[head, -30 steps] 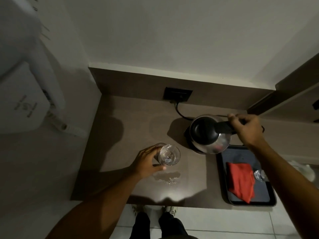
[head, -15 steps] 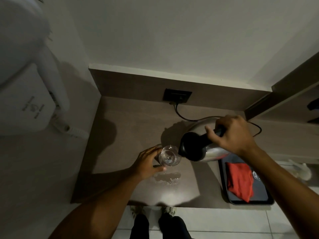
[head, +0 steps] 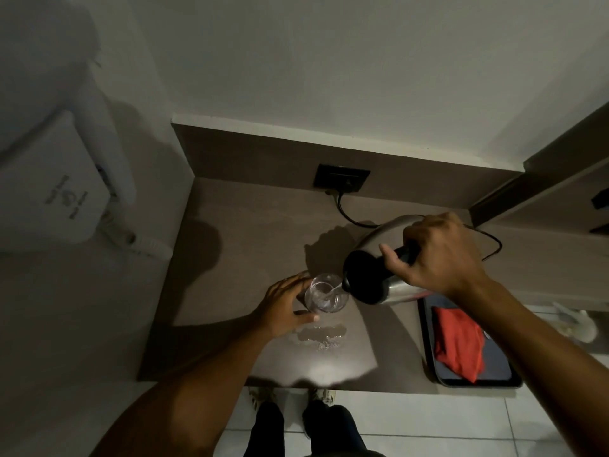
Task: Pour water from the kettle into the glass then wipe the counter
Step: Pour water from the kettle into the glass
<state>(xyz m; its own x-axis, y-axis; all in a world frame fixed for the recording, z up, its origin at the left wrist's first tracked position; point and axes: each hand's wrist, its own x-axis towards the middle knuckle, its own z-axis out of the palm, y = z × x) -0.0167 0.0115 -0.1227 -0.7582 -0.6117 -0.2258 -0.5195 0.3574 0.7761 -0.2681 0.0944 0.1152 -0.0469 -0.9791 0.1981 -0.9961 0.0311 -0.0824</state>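
A clear glass (head: 325, 298) stands on the brown counter (head: 250, 232). My left hand (head: 286, 305) wraps around its left side. My right hand (head: 438, 255) grips the black handle of a steel kettle (head: 372, 275) with a black lid, tipped left over the glass. A thin stream of water runs from the spout into the glass. A small puddle (head: 321, 336) lies on the counter just in front of the glass. A red cloth (head: 459, 343) rests on a dark tray (head: 494, 377) at the right.
A black wall socket (head: 341, 178) sits at the back, with a black cord (head: 349, 214) running to behind the kettle. A white wall-mounted appliance (head: 56, 179) hangs at the left. A raised wooden shelf (head: 543, 192) stands to the right. My feet show below the counter's front edge.
My right hand lifted the kettle from the right, carried it left and tipped it further; water now flows into the glass. My left hand stayed on the glass.
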